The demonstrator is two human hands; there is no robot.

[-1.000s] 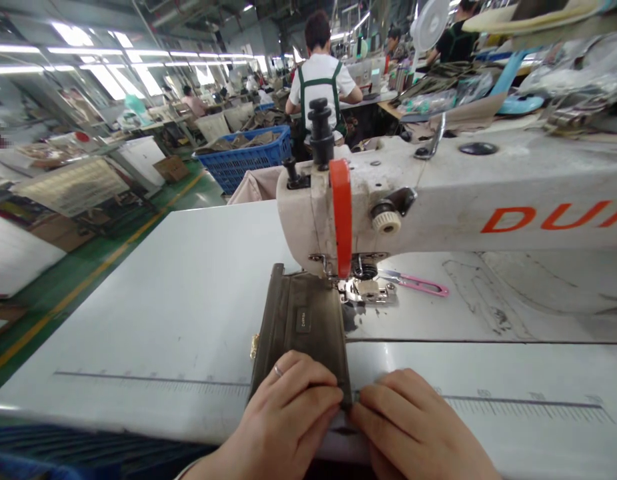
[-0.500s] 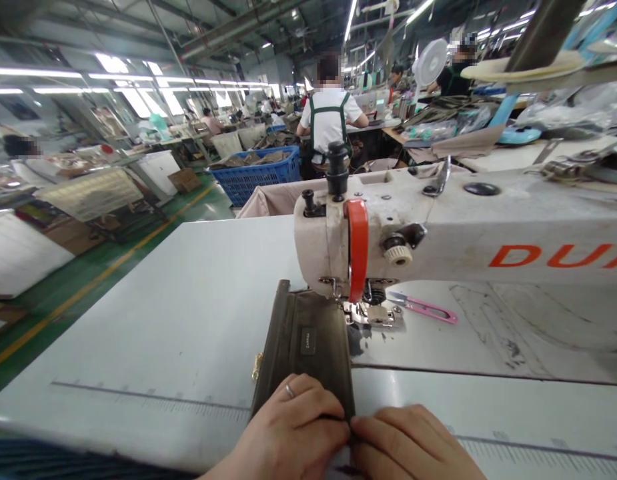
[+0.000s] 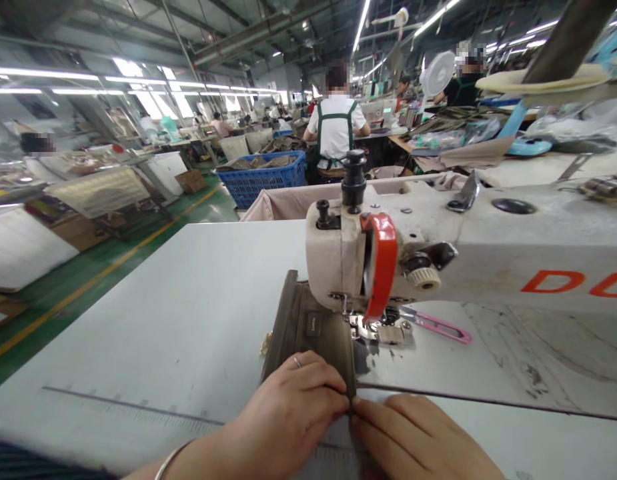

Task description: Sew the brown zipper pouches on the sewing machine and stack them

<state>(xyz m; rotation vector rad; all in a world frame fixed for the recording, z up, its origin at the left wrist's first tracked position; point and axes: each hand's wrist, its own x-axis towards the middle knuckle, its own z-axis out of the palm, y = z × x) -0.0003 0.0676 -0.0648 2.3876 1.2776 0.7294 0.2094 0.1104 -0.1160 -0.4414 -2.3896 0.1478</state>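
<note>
A dark olive-brown bag piece (image 3: 311,347) with a small label lies on the sewing machine's bed. Its right edge runs up to the presser foot (image 3: 383,331), and gold-coloured hardware (image 3: 266,343) shows at its left edge. My left hand (image 3: 298,407), with a ring and a bracelet, rests on the near part of the piece, fingers curled on its right edge. Against that same edge my right hand (image 3: 413,427) pinches from the right, its fingertips touching my left fingers. The near end of the piece is hidden by my hands. The needle tip cannot be made out.
Pink-handled thread snips (image 3: 441,327) lie right of the presser foot, under the arm of the sewing machine (image 3: 478,247). A ruler scale (image 3: 133,403) marks the table's front. Beyond stand a blue basket (image 3: 263,180) with brown pieces and a co-worker (image 3: 337,127) facing away.
The bag piece and both hands have moved forward, toward and past the presser foot. The camera view has shifted, so the machine appears further right and lower.
</note>
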